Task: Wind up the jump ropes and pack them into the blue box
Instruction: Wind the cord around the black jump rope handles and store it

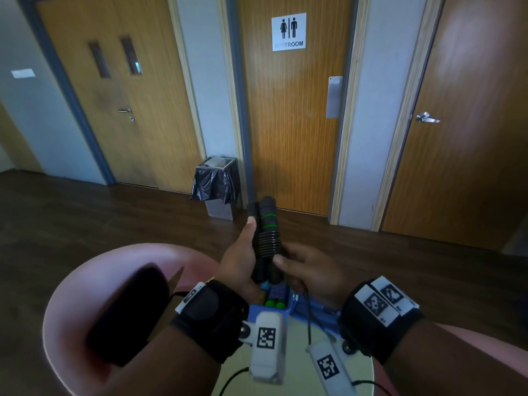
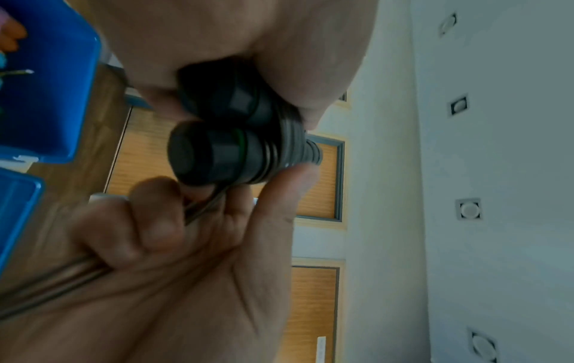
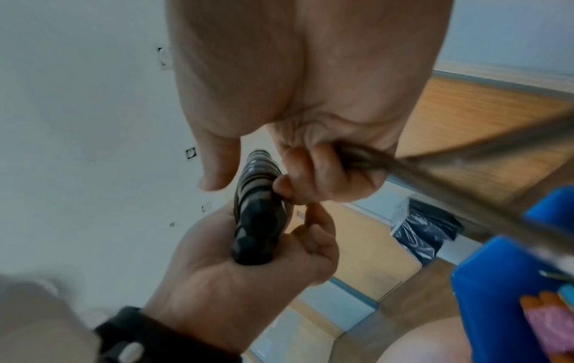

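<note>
Two black jump rope handles (image 1: pixel 265 221) with green rings stand upright side by side, gripped by my left hand (image 1: pixel 243 258). Black cord is wound in tight turns (image 1: pixel 267 241) around their middle. My right hand (image 1: pixel 308 270) sits just right of the handles, and its curled fingers pinch the loose cord (image 1: pixel 308 312), which hangs down toward the blue box (image 1: pixel 315 308) below my hands. In the right wrist view my right hand (image 3: pixel 313 172) holds the cord (image 3: pixel 434 176) beside the handles (image 3: pixel 257 228), which lie in my left hand (image 3: pixel 248 277). The left wrist view shows the handle ends (image 2: pixel 214 152).
The blue box (image 3: pixel 497 282) stands open on a pale round table (image 1: pixel 297 370) and holds several coloured items. A pink chair (image 1: pixel 85 281) with a black pad stands at the left. A bin with a black bag (image 1: pixel 215 181) is by the wooden doors.
</note>
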Tool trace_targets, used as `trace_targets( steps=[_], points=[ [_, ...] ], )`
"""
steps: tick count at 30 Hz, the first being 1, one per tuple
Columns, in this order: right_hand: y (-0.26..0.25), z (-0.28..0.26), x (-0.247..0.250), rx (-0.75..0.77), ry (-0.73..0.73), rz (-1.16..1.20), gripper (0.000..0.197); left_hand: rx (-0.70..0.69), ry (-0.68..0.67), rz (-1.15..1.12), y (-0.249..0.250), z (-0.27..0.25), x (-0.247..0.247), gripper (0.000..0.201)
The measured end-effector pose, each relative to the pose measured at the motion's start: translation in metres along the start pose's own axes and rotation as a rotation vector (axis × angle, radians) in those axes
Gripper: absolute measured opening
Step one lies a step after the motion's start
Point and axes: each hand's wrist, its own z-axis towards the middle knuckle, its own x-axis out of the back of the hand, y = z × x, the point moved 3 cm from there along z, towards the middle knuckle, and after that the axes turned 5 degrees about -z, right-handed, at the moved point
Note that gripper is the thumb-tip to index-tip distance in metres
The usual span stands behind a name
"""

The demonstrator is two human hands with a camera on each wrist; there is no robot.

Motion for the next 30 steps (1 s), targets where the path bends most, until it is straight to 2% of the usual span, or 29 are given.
trace_targets(
  steps=[1,3,5,7,11,16,18,20,22,24,27,30],
  points=[
    [0.004,0.0,-0.001,-0.055,0.026,0.087,0.02,-0.013,0.02,-0.048,0.002,0.002,0.0,0.078],
    [0.013,-0.003,-0.002,-0.154,0.058,0.206,0.022,-0.129,0.051,-0.182,0.014,0.009,0.004,0.071],
    [0.021,-0.008,-0.006,-0.211,0.038,0.225,0.022,-0.232,0.096,-0.27,0.031,0.016,0.009,0.064],
    [0.023,-0.014,-0.012,-0.237,-0.022,0.201,0.024,-0.242,0.144,-0.274,0.039,0.023,0.017,0.062],
    [0.021,-0.024,-0.027,-0.252,-0.108,0.015,0.021,-0.287,0.206,-0.149,0.039,0.027,0.027,0.068],
    [0.015,-0.029,-0.036,-0.282,-0.109,-0.205,0.021,-0.362,0.308,0.1,0.033,0.026,0.034,0.057],
    [0.016,-0.028,-0.036,-0.323,-0.109,-0.26,0.023,-0.376,0.31,0.216,0.029,0.021,0.029,0.047],
    [0.016,-0.026,-0.035,-0.31,-0.112,-0.357,0.025,-0.384,0.31,0.23,0.027,0.019,0.03,0.041],
    [0.018,-0.025,-0.032,-0.235,-0.099,-0.529,0.032,-0.365,0.287,0.18,0.028,0.018,0.031,0.057],
    [0.022,-0.026,-0.023,-0.151,-0.048,-0.677,0.036,-0.334,0.204,0.085,0.028,0.017,0.033,0.072],
    [0.036,-0.024,0.007,-0.151,0.025,-0.895,0.031,-0.247,0.021,-0.013,0.028,0.009,0.03,0.065],
    [0.044,-0.017,0.045,-0.12,0.164,-1.092,0.035,-0.183,-0.183,0.178,0.021,-0.012,0.022,0.062]
  ],
)
